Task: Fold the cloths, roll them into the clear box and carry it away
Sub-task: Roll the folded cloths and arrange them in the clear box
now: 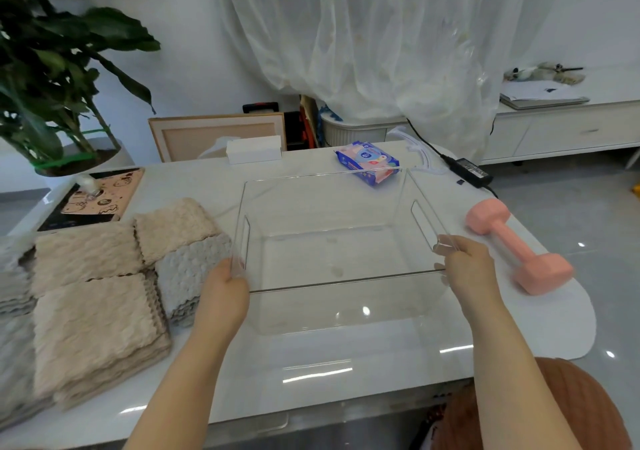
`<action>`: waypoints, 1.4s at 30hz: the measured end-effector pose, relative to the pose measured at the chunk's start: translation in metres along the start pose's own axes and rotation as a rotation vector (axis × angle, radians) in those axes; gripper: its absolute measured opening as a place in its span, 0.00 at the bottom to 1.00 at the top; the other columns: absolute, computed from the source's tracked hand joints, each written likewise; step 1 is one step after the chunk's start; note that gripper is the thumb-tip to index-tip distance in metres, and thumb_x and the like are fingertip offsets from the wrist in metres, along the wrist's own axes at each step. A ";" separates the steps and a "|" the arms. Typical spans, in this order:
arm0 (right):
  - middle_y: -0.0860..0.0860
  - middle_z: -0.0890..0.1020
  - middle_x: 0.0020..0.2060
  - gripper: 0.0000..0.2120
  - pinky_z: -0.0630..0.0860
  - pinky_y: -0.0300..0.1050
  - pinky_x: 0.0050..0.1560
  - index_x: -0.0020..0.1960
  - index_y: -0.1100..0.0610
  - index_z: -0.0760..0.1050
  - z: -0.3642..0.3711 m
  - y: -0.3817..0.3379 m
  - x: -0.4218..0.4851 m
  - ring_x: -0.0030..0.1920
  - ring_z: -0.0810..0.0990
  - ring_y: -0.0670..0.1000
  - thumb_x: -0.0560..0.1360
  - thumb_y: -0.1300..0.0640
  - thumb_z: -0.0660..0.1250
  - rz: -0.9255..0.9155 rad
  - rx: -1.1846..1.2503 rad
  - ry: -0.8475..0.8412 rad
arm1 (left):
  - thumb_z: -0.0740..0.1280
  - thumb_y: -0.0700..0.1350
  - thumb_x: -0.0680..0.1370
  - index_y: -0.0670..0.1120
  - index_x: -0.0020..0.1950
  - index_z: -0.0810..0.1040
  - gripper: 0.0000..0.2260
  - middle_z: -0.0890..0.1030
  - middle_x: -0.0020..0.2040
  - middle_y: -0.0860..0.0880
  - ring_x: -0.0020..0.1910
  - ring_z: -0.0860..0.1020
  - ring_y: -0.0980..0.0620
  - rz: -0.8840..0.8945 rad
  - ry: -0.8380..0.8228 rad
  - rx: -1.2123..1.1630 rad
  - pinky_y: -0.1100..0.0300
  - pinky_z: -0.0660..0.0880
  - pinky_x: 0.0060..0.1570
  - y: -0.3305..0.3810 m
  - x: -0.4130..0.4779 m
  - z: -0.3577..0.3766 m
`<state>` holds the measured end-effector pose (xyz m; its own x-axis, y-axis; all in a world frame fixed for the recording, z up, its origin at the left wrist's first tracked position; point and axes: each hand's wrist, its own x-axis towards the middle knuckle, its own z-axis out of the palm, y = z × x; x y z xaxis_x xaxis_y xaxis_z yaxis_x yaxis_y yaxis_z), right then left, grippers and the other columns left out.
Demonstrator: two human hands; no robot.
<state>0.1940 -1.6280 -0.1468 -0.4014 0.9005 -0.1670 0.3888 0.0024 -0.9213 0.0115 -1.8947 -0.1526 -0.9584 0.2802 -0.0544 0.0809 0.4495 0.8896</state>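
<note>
One clear box (346,281) sits in the middle of the white bench (311,363), with nothing in it. It has two slot handles, one cut into each side wall. Both of the person's bare hands are on it. The left grip (225,293) is closed over the left wall near the front corner. The right grip (467,269) pinches the rim of the right wall just at the near end of that side's slot. I cannot tell whether the box rests fully on the bench or is raised a little.

The cloths are all to the left of the box, none inside it. I count three beige stacks (93,332), lying flat and close together. One pale grey stack (190,269) lies just beside the box's left wall, near the left grip. More grey cloth (14,290) shows at the left edge, cut off, so I cannot count it.

To the right of the box lies one pink dumbbell (516,245), apart from the right grip. Behind the box are one blue pack of wipes (369,162), one white tissue box (254,149) and one black power adapter (471,169) with its cable. One leafy plant (52,68) stands at the far left corner.
</note>
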 end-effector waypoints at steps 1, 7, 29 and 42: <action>0.49 0.81 0.53 0.20 0.75 0.60 0.60 0.57 0.50 0.79 0.000 -0.001 -0.001 0.52 0.81 0.57 0.67 0.53 0.61 -0.002 -0.008 0.003 | 0.58 0.35 0.80 0.54 0.39 0.69 0.15 0.70 0.40 0.58 0.43 0.70 0.53 0.006 0.008 0.002 0.57 0.67 0.46 0.000 -0.001 0.000; 0.51 0.81 0.56 0.21 0.73 0.60 0.61 0.59 0.47 0.77 0.003 -0.004 -0.007 0.57 0.79 0.59 0.67 0.52 0.59 -0.031 -0.048 0.027 | 0.58 0.37 0.80 0.48 0.49 0.73 0.08 0.74 0.45 0.53 0.53 0.72 0.47 -0.007 -0.020 0.016 0.55 0.67 0.52 0.006 -0.008 -0.002; 0.54 0.77 0.61 0.14 0.44 0.61 0.72 0.50 0.53 0.80 0.224 -0.056 -0.180 0.68 0.72 0.58 0.73 0.55 0.57 -1.063 -0.613 -0.117 | 0.67 0.47 0.76 0.47 0.70 0.69 0.23 0.65 0.70 0.44 0.67 0.64 0.42 -0.080 0.244 0.580 0.49 0.66 0.62 -0.098 -0.016 -0.147; 0.52 0.76 0.54 0.15 0.74 0.52 0.53 0.58 0.56 0.76 0.314 -0.030 -0.213 0.55 0.74 0.55 0.73 0.61 0.59 -0.943 -0.633 -0.876 | 0.72 0.48 0.75 0.45 0.65 0.67 0.23 0.77 0.57 0.48 0.54 0.77 0.50 -0.305 0.315 -0.306 0.57 0.75 0.52 -0.125 -0.016 -0.184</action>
<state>0.0075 -1.9563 -0.1941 -0.9945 -0.0990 0.0341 -0.1017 0.8366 -0.5383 -0.0335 -2.1112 -0.1799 -0.9655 -0.1134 -0.2343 -0.2525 0.1893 0.9489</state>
